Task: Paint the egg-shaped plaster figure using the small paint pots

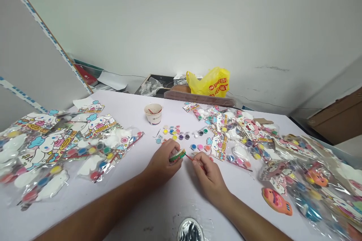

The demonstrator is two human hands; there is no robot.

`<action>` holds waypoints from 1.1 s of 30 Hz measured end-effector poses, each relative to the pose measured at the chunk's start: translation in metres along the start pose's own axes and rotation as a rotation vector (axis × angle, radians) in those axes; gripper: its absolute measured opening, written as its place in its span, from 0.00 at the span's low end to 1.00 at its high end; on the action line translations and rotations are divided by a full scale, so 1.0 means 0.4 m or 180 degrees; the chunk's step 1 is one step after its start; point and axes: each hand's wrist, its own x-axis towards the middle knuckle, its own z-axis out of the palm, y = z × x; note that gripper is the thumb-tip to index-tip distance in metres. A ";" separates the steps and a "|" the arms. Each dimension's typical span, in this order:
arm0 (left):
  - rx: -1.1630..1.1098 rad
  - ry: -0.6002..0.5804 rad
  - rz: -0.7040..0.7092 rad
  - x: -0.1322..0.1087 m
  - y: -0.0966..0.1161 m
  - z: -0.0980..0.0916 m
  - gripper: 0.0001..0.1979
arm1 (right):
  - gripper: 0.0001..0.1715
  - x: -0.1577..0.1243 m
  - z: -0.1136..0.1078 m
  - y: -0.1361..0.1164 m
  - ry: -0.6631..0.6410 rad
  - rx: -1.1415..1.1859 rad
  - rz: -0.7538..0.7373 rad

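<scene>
My left hand (166, 161) is closed around a small figure (177, 156) with a white top and green and orange paint along its side. Its underside is hidden by my fingers. In a pinch, my right hand (208, 175) grips a thin red paintbrush (189, 156), its tip at the figure's right edge. Just beyond both hands lie small paint pots (181, 136) in several colours. A paper cup (153, 114) with a reddish brush leaning in it stands behind them.
Clear bags of white figures and paints cover the left (82, 147) and right (240, 135) of the white table. A painted orange and pink figure (276, 200) lies at right. A round shiny object (190, 230) sits at the front edge. A yellow plastic bag (210, 83) is at the back.
</scene>
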 end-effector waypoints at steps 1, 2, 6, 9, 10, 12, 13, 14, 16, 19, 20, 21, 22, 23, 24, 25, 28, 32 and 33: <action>0.0012 0.0014 0.0010 0.000 -0.001 0.000 0.07 | 0.15 -0.002 0.001 0.000 -0.0016 -0.0018 -0.0030; 0.0024 0.0023 0.0023 0.000 -0.002 0.001 0.07 | 0.15 -0.003 0.001 0.000 -0.0026 -0.0031 -0.0063; 0.0057 0.0035 0.0096 0.000 -0.007 0.003 0.09 | 0.15 -0.005 0.003 0.000 -0.0069 -0.0110 -0.0134; 0.0071 0.0055 0.0132 -0.002 -0.013 0.007 0.09 | 0.15 -0.003 0.004 0.002 -0.0036 -0.0235 -0.0101; 0.0075 0.0061 0.0138 -0.002 -0.014 0.007 0.09 | 0.15 -0.002 0.004 0.002 0.0033 -0.0266 -0.0080; 0.0077 0.0064 0.0136 -0.003 -0.016 0.008 0.08 | 0.16 0.000 0.004 0.003 0.0193 -0.0305 -0.0058; 0.0076 0.0060 0.0133 -0.002 -0.017 0.008 0.08 | 0.16 -0.001 0.004 0.002 0.0248 -0.0320 -0.0072; 0.0075 0.0055 0.0130 -0.002 -0.017 0.007 0.08 | 0.16 -0.001 0.004 0.002 0.0256 -0.0334 -0.0106; 0.0073 0.0055 0.0125 0.000 -0.016 0.007 0.08 | 0.15 -0.003 0.005 0.001 0.0160 -0.0385 -0.0204; 0.0073 0.0063 0.0140 0.002 -0.014 0.008 0.07 | 0.14 -0.005 0.006 0.000 0.0114 -0.0498 -0.0201; 0.0074 0.0065 0.0152 0.001 -0.013 0.008 0.07 | 0.15 -0.004 0.006 0.000 0.0188 -0.0520 -0.0165; 0.0075 0.0065 0.0166 0.001 -0.013 0.008 0.07 | 0.15 -0.004 0.007 -0.001 0.0271 -0.0526 -0.0140; 0.0077 0.0064 0.0183 0.000 -0.013 0.008 0.07 | 0.16 -0.004 0.007 -0.002 0.0322 -0.0518 -0.0141; 0.0079 0.0063 0.0203 -0.001 -0.014 0.008 0.07 | 0.15 -0.004 0.007 -0.003 0.0323 -0.0506 -0.0170; 0.0083 0.0063 0.0227 -0.001 -0.015 0.008 0.07 | 0.15 -0.005 0.008 -0.004 0.0271 -0.0504 -0.0219; 0.0087 0.0064 0.0257 -0.001 -0.015 0.008 0.07 | 0.15 -0.005 0.009 -0.005 0.0203 -0.0516 -0.0261; 0.0106 0.0081 0.0353 0.000 -0.018 0.009 0.07 | 0.15 -0.003 0.011 -0.005 0.0192 -0.0578 -0.0236; 0.0121 0.0103 0.0426 0.002 -0.018 0.008 0.06 | 0.16 -0.004 0.008 -0.004 0.0460 -0.0533 -0.0132; 0.0123 0.0108 0.0433 0.002 -0.017 0.008 0.06 | 0.16 -0.005 0.008 -0.005 0.0404 -0.0491 -0.0177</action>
